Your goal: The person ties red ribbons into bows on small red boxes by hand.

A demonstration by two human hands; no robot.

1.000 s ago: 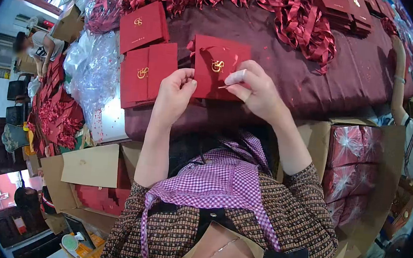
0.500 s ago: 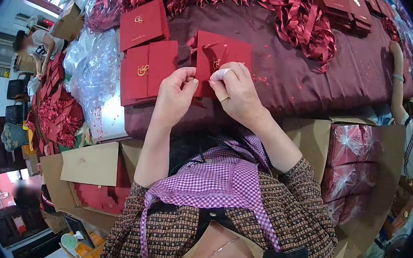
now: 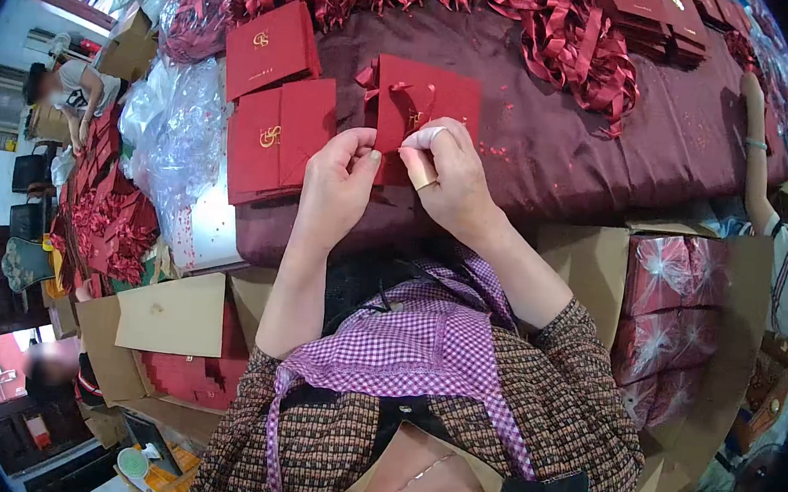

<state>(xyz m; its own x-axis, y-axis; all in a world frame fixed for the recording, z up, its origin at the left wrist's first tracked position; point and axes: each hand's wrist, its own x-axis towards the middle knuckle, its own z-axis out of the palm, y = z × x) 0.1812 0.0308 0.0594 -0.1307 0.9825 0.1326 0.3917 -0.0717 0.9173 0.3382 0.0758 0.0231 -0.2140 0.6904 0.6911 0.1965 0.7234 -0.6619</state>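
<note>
A flat red gift bag [image 3: 459, 89] with gold lettering and a red ribbon [image 3: 401, 90] lies in front of me on the dark red cloth. My left hand [image 3: 339, 176] is closed at the bag's left near corner, thumb against curled fingers. On the near part of the bag, my right hand [image 3: 456, 178] is closed in a pinch, with white tape round a finger and a gold-coloured ring. The fingers hide exactly what is pinched. Left of the bag lie two stacks of red bags, a nearer stack [image 3: 296, 132] and a farther stack [image 3: 266, 49].
Bundles of red ribbon [image 3: 578, 60] line the table's far side, beside more red bags [image 3: 640, 9]. Clear plastic wrap [image 3: 173, 130] lies at left. Open cartons stand near me, the right carton [image 3: 590, 274] holding wrapped red packs [image 3: 672, 311]. Another person's arm [image 3: 754, 167] reaches in at right.
Both hands stay at the bag's near edge; the right hand has turned slightly. The ribbon on the bag has shifted a little.
</note>
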